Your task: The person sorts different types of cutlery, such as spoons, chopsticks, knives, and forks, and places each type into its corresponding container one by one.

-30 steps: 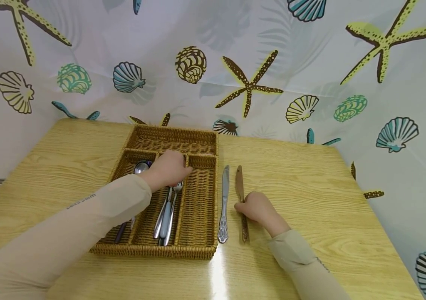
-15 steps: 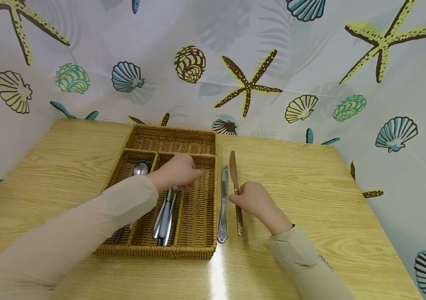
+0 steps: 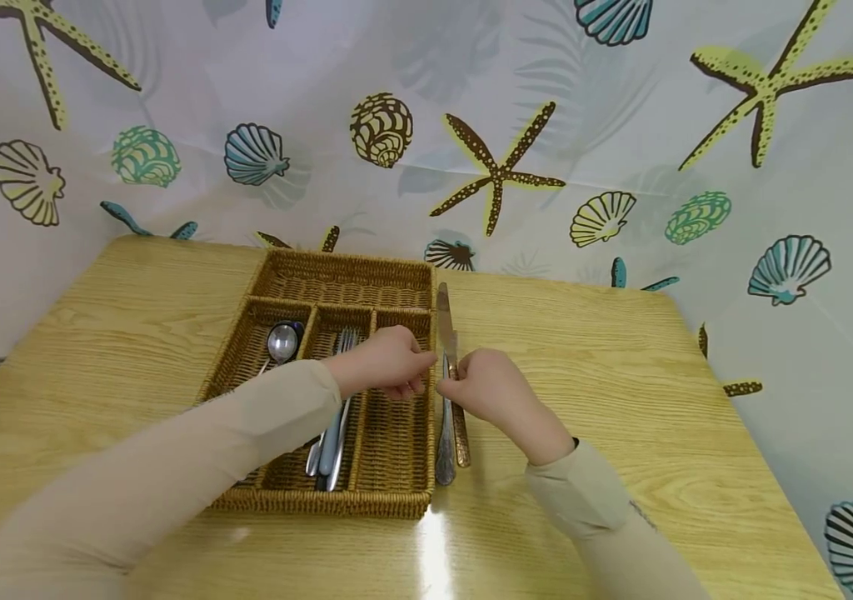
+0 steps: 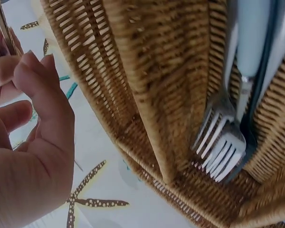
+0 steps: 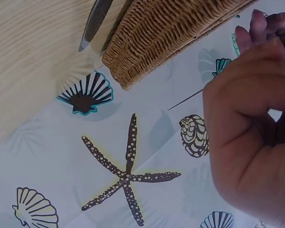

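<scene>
My right hand (image 3: pixel 494 392) grips a copper-coloured table knife (image 3: pixel 445 317) by its handle, blade pointing away and raised above the table. Under it a silver table knife (image 3: pixel 446 454) with an ornate handle lies along the basket's right side. My left hand (image 3: pixel 385 362) hovers over the basket's right compartment, fingers loosely bent, its thumb close to the copper knife and holding nothing visible. Several forks (image 4: pixel 223 152), one with a light blue handle (image 3: pixel 331 442), lie in the middle compartment of the wicker basket (image 3: pixel 321 502). A spoon (image 3: pixel 282 342) rests in the left compartment.
The basket stands on a light wooden table (image 3: pixel 606 375), with a wide back compartment (image 3: pixel 344 283) across its far end. A white cloth (image 3: pixel 396 67) printed with shells and starfish hangs behind the table.
My right hand has lifted the copper knife and carried it left, over the silver knife. My left hand has moved right, from above the forks to the right compartment.
</scene>
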`<state>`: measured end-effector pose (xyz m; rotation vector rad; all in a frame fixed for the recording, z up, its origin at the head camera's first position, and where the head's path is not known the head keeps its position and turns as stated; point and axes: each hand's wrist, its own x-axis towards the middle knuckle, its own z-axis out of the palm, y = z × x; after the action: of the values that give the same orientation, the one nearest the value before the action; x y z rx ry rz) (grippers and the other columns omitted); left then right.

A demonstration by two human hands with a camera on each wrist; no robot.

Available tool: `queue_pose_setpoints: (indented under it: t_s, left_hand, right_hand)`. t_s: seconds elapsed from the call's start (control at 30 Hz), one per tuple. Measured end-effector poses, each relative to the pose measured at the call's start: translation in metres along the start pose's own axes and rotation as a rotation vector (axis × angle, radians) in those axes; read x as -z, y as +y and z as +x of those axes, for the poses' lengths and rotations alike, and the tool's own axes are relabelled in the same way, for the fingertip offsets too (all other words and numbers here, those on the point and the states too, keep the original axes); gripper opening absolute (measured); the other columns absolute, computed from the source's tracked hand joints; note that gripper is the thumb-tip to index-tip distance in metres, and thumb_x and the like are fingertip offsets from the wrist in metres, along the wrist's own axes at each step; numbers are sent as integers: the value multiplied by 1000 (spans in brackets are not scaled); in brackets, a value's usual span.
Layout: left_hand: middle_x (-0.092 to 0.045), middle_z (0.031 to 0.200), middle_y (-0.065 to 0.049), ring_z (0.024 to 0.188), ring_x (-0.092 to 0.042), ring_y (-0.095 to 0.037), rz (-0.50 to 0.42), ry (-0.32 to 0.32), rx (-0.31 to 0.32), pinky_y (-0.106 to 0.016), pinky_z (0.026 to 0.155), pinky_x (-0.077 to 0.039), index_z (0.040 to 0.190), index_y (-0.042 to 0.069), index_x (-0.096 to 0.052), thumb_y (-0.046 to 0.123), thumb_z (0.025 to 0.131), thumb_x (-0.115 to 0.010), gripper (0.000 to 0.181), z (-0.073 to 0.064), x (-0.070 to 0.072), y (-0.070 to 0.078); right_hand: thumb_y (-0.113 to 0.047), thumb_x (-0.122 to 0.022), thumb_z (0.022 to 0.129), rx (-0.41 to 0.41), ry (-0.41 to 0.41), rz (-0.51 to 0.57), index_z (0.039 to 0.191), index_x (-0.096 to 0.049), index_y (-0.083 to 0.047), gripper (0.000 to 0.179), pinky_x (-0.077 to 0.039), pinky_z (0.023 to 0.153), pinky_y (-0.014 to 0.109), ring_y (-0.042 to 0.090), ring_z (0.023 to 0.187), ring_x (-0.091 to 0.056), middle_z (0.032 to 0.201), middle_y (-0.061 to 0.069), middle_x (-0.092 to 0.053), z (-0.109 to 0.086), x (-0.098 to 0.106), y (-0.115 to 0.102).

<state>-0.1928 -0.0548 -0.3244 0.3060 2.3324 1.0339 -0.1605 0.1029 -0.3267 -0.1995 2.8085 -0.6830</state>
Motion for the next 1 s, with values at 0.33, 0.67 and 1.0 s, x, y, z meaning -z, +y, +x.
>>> queue_pose_setpoints:
  t_s: [0.33, 0.67, 1.0]
  left_hand:
    - [-59, 53, 2, 48, -57, -9, -143, 14, 3, -28, 59, -55, 72, 3, -71, 29, 96, -52, 40, -1, -11, 5]
    - [-57, 53, 1, 46, -55, -6, -195, -19, 59, -23, 56, -51, 60, 7, -60, 19, 99, -45, 43, 2, -5, 2]
    - [-53, 55, -1, 42, -52, -6, -188, -84, 169, -19, 44, -39, 90, -4, -61, 14, 99, -43, 27, 2, 3, -13]
  right_hand:
    - [-25, -62, 82, 7, -31, -9, 49, -31, -17, 46, -21, 43, 22, 8, 40, -23, 44, -7, -24, -2, -2, -13]
    - [-32, -59, 89, 16, -23, 18, 50, -34, -17, 48, -24, 44, 22, 8, 41, -24, 44, -7, -26, -3, 0, -10]
    - [-39, -58, 91, -38, -17, 60, 50, -33, -17, 53, -27, 43, 23, 9, 39, -27, 43, -5, -30, -5, 4, 4]
